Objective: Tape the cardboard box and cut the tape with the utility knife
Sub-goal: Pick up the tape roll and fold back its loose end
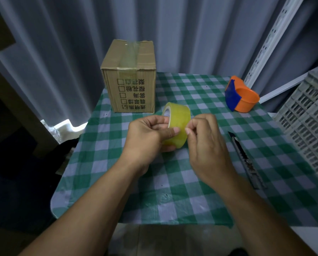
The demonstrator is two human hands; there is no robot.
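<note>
Left hand (pixel 147 133) fingers clamp the light, stiff yellowish clear-tape roll (pixel 176 124) above the table's (pixel 173 191) centre; right hand (pixel 206 145) fingertips pinch at its slick, clingy edge. Brown cardboard box (pixel 130 76) at eleven o'clock.

We record both forearms extended forward, hands meeting at centre. Our left hand (pixel 147 133) is curled closed in a grip, thumb pointing right. Our right hand (pixel 206 143) has its fingertips (pixel 187 130) pinched together beside that thumb.

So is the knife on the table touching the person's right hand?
Apart. The head view shows the utility knife lying on the checked tablecloth, with cloth visible between it and the right hand, which picks at the tape roll.
</note>
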